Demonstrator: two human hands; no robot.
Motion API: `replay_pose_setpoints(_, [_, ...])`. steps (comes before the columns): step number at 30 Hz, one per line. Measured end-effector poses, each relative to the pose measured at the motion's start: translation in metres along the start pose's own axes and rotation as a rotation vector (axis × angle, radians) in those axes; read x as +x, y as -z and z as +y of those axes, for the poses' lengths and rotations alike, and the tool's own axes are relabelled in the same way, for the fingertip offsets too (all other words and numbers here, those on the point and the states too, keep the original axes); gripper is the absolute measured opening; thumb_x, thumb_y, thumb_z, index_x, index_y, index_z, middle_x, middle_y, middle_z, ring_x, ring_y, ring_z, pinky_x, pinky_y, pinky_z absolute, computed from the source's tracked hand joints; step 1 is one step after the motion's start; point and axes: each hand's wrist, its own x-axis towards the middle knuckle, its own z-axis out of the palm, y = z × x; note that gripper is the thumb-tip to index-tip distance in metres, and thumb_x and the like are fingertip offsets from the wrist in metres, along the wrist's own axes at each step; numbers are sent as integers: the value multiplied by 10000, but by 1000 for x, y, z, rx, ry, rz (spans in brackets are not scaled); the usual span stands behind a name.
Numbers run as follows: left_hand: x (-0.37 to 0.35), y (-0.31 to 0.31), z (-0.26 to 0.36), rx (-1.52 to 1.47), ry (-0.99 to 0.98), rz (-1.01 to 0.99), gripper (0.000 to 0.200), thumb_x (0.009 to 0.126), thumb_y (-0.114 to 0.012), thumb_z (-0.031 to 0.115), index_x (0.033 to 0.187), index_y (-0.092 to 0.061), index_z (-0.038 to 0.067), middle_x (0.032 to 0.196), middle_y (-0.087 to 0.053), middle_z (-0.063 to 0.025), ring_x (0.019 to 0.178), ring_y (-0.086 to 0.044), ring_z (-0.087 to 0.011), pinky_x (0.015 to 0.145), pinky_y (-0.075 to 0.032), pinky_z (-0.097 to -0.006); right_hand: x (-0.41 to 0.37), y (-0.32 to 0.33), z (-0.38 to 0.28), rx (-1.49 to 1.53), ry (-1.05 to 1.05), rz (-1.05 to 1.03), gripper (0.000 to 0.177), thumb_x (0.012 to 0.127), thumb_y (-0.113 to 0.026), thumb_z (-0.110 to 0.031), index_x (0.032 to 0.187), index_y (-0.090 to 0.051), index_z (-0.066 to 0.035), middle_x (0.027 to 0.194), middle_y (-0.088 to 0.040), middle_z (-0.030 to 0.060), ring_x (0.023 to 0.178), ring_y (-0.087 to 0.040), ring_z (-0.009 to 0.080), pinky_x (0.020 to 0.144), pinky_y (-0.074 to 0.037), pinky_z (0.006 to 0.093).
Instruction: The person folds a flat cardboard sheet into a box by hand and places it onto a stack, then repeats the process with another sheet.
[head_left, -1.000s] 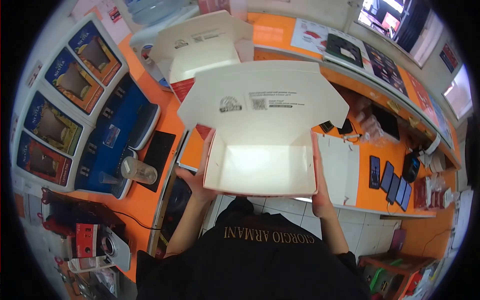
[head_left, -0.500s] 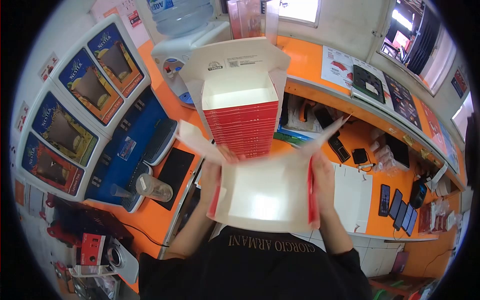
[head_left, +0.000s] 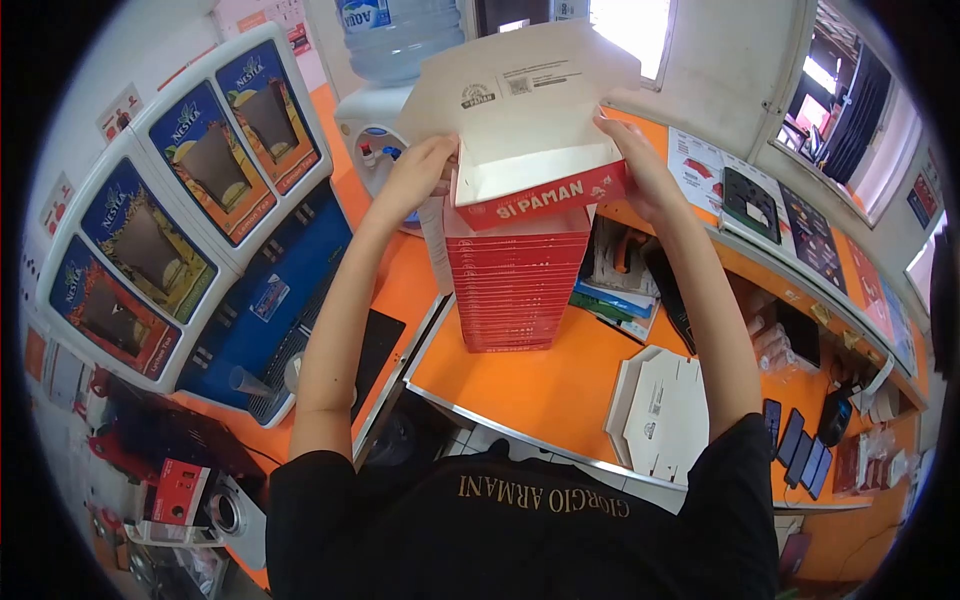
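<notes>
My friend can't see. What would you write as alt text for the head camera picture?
The left hand and right hand hold an open red-and-white box at the top of a tall stack of red boxes on an orange counter. Flat white box blanks lie nearby.

- You have one view only, worn on your head, looking forward and steeply down over your black shirt (head_left: 520,520).
- Its fisheye lens sits close above the orange laminate counter (head_left: 540,385), with the stack of red cardboard boxes (head_left: 512,285) near centre.
- A dark ring frames the round view.
</notes>
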Motion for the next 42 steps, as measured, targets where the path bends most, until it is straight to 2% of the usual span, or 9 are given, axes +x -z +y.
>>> replay_pose_setpoints(8, [-2,17,-24,810,-143,-231,444,776,-567,231,1069,-501,-95,1078,-526,-250,878,-592,-324,828,-457,-362,26,-11,33,-88,-127,-131,585,860,-538,-400,1242,-320,-13,1106,-500,158,971,-562,196,765,-508,346])
replay_pose_setpoints(10, [-5,16,-22,779,-107,-258,500,738,-543,182,1139,-432,-95,1132,-474,-254,921,-581,-290,765,-488,-349,26,-13,39,-20,-112,-140,596,854,-551,-407,1238,-318,-14,1109,-496,156,963,-554,190,735,-501,324])
replay_pose_setpoints(12, [-13,14,-18,280,192,-247,556,744,-521,146,1231,-319,-29,1151,-469,-190,1135,-482,-272,834,-484,-358,22,-9,38,30,-182,-184,608,839,-566,-345,1267,-309,3,1131,-485,160,969,-543,196,713,-496,307])
replay_pose_setpoints(18, [-19,15,-27,160,112,-194,548,773,-440,171,1275,-271,31,1249,-392,-181,1176,-443,-280,816,-501,-385,21,5,40,-185,-193,-221,535,789,-533,-123,1278,-375,25,1148,-505,93,1030,-535,162,817,-479,318])
replay_pose_setpoints(25, [-16,14,-17,292,161,-262,562,778,-424,173,1306,-284,41,1221,-440,-174,1107,-501,-250,818,-496,-375,23,11,51,-340,-48,-228,485,759,-517,-123,1192,-498,93,1039,-595,186,908,-597,216,677,-508,335])
replay_pose_setpoints(31, [4,17,-29,500,43,-254,513,782,-455,96,1279,-365,4,1093,-557,-177,960,-601,-227,792,-509,-384,40,-1,36,-1013,-23,-263,375,760,-525,-76,1109,-568,56,982,-610,259,928,-608,307,819,-472,337])
replay_pose_setpoints(33, [-2,10,-12,663,28,-125,408,713,-533,61,1108,-521,-41,1065,-596,-252,941,-613,-352,826,-473,-381,42,-10,26,-1375,84,-284,303,719,-533,-34,1003,-612,34,946,-595,300,921,-598,370,798,-480,384])
replay_pose_setpoints(36, [-1,11,-19,921,-277,-13,346,681,-564,51,1015,-585,-36,1038,-594,-261,967,-591,-372,823,-471,-417,28,-13,26,-1458,513,21,237,684,-542,-6,899,-631,35,901,-619,264,891,-604,381,766,-488,427])
replay_pose_setpoints(42, [0,8,-18,1145,-256,-46,334,675,-584,71,1002,-613,10,926,-615,-250,933,-587,-385,835,-463,-425,40,-10,46,-1593,488,37,244,698,-545,-11,920,-644,16,890,-633,227,860,-620,362,774,-499,429])
